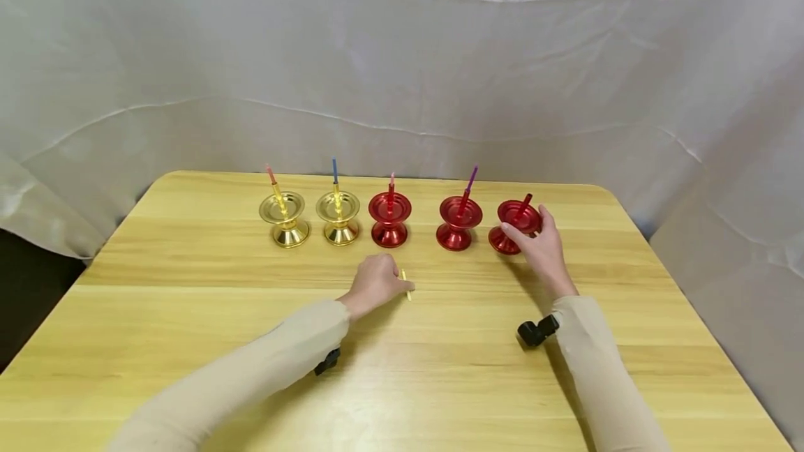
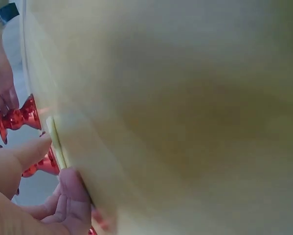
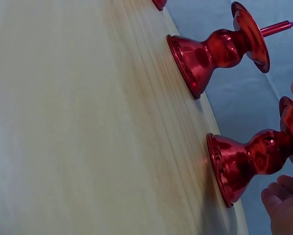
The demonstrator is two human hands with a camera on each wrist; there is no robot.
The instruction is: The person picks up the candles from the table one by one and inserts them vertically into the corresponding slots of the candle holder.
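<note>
My left hand (image 1: 377,284) is low over the middle of the table, pinching a thin yellow candle (image 2: 57,142) between thumb and fingers. On the far right of the row, my right hand (image 1: 545,253) grips a red candle holder (image 3: 249,159) by its dish, thumb on one side and fingers on the other. That holder's base stands on the table, and its narrow tube (image 1: 524,206) has no candle in it. Just left of it is another red holder (image 1: 460,213) bearing a purple candle (image 1: 472,178).
Further left stand a red holder (image 1: 389,232) with a pink candle, a gold holder (image 1: 341,231) with a blue candle (image 1: 335,170) and a gold holder (image 1: 290,232) with a pinkish candle (image 1: 271,174). Behind the wooden table (image 1: 188,264) hangs a pale curtain (image 1: 402,61).
</note>
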